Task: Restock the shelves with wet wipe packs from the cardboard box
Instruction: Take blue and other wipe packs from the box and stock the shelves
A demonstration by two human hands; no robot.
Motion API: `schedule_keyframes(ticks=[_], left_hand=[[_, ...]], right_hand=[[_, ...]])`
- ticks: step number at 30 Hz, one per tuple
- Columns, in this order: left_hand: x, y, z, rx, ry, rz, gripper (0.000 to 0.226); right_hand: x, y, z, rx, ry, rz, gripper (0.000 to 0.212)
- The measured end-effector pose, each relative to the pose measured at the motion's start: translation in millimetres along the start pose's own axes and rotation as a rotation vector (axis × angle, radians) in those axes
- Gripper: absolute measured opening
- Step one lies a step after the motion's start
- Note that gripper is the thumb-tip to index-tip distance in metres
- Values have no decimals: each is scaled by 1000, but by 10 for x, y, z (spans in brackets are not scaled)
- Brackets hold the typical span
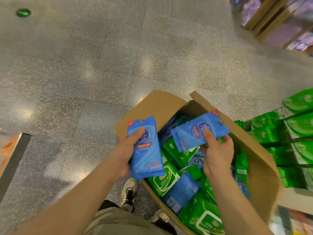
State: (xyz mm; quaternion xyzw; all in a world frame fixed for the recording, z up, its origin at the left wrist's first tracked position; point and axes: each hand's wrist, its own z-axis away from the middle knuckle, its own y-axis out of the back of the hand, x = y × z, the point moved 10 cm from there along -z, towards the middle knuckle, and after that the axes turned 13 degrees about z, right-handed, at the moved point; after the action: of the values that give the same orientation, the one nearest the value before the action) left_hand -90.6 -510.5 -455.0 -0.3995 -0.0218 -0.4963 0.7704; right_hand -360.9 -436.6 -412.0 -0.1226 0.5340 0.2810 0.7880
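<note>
Two blue wet wipe packs out, above open cardboard box (264,160) on floor (84,73).
Left hand (125,153) grips upright pack (146,150), thumb across front.
Right hand (217,155) pinches tilted pack (194,133) by lower edge, thumb on top.
Risk: edge pinch weak, slick film could slip back among green packs (166,180).
Risk: carrying one per hand, hanger shelf (291,145) at right crowded, hang hole may miss hook.
Shoe (129,192) near box corner, trip hazard.

Speckled grey terrazzo floor (84,65) with glare; green floor marker (23,12) at ten o'clock; wooden display units (274,19) at one o'clock.
</note>
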Motion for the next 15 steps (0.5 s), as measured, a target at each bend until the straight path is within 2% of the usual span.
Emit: schedule_keyframes(ticks=[3, 6, 10, 15], left_hand=[[-4, -61, 46, -2, -9, -9, 43], [-89, -129, 81, 0, 37, -71, 50], [-242, -230, 90, 0, 71, -118, 71], [-295, -411, 139, -84, 96, -151, 76]], right_hand=[[-235, 39, 203, -88, 11, -81, 21], [-379, -71, 432, -186, 0, -2, 4], [-440, -350, 694, -314, 54, 244, 6], [-388, -572, 813, -336, 174, 529, 19]])
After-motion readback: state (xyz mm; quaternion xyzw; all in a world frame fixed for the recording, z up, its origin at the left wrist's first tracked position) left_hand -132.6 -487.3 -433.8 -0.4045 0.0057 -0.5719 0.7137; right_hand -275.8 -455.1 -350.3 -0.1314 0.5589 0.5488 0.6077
